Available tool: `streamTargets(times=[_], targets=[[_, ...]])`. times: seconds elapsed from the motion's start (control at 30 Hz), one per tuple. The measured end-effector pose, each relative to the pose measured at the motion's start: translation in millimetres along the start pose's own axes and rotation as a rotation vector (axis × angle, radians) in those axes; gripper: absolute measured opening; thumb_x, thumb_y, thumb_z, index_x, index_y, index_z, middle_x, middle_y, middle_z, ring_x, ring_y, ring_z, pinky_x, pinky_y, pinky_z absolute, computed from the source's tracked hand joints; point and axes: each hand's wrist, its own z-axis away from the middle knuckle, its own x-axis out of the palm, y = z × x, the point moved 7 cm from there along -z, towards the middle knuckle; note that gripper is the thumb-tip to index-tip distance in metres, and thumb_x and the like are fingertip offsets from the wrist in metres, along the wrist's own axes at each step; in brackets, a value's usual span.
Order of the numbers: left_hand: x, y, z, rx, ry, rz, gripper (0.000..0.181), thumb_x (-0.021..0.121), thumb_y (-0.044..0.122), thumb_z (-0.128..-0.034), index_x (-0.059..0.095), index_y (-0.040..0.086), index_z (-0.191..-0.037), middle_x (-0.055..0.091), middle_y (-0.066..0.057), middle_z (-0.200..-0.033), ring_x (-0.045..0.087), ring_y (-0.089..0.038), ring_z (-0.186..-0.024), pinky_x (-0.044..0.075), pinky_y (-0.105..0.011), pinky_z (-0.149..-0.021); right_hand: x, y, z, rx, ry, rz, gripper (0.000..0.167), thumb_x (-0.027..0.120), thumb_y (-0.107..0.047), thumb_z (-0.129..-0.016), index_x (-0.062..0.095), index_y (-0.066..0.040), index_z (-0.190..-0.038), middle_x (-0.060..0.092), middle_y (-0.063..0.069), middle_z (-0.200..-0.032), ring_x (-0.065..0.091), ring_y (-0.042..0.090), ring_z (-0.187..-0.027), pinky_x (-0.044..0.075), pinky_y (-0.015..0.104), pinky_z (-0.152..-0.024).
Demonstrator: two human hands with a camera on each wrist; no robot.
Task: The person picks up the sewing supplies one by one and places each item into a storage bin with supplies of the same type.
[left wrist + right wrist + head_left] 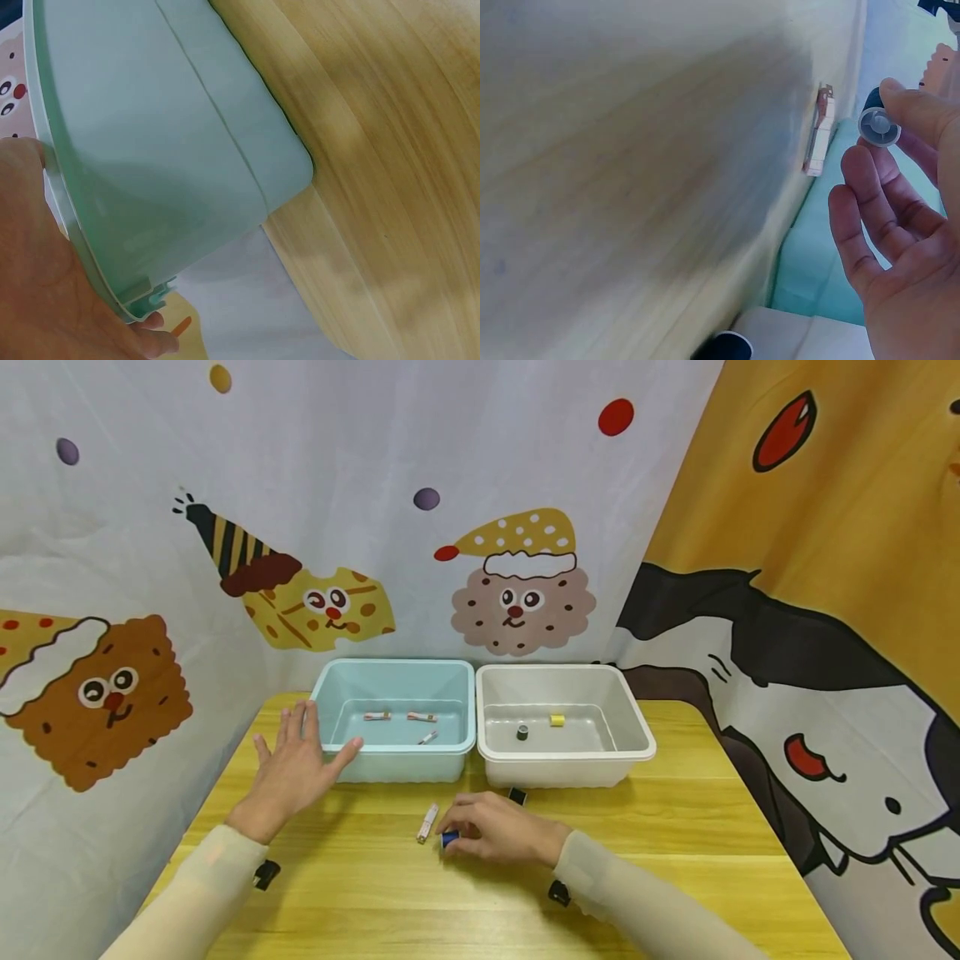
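The right hand (pixel 498 828) pinches a small blue spool (pixel 450 838) between thumb and fingertips over the table; in the right wrist view the spool's pale round end (pixel 879 127) faces the camera. Just left of it lies a white and pink folded strip (pixel 427 823). A black spool (pixel 517 796) rests behind the right hand, by the white bin. The left hand (pixel 292 768), fingers spread, rests on the left front corner of the light blue bin (pixel 397 764); in the left wrist view it touches the bin's rim (pixel 67 202).
Inside the light blue bin are several folded strips (pixel 377 716). The white bin (pixel 558 770) stands against its right side, holding a yellow spool (pixel 557 720) and a dark spool (pixel 522 732). A printed curtain (pixel 360 460) hangs behind the wooden table (pixel 360 893).
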Motion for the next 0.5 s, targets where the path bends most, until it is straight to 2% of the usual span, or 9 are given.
streamTargets(times=[0.23,0.5], targets=[[-1.6,1.0,-0.2,0.0,0.0,-0.005,0.129,0.041,0.089,-0.1112,0.001,-0.011,-0.182,0.003,-0.039,-0.191,0.002,-0.068,-0.176,0.003,-0.103,-0.125,-15.6,-5.5,2.2,0.016,0.02,0.001,0.03,0.085,-0.029,-0.11,0.085,-0.015,-0.137,0.079,-0.005,-0.119,0.071,-0.003,-0.097,0.058,0.01,-0.088],[-0.9,1.2,-0.2,-0.002,-0.002,0.003,0.125,0.045,0.083,-0.1134,0.001,-0.011,-0.182,0.001,-0.039,-0.191,0.001,-0.068,-0.177,0.001,-0.102,-0.125,-31.8,-8.2,3.9,0.025,0.037,0.001,0.03,0.086,-0.025,-0.109,0.084,-0.013,-0.137,0.079,-0.002,-0.123,0.074,-0.006,-0.097,0.061,0.012,-0.09]])
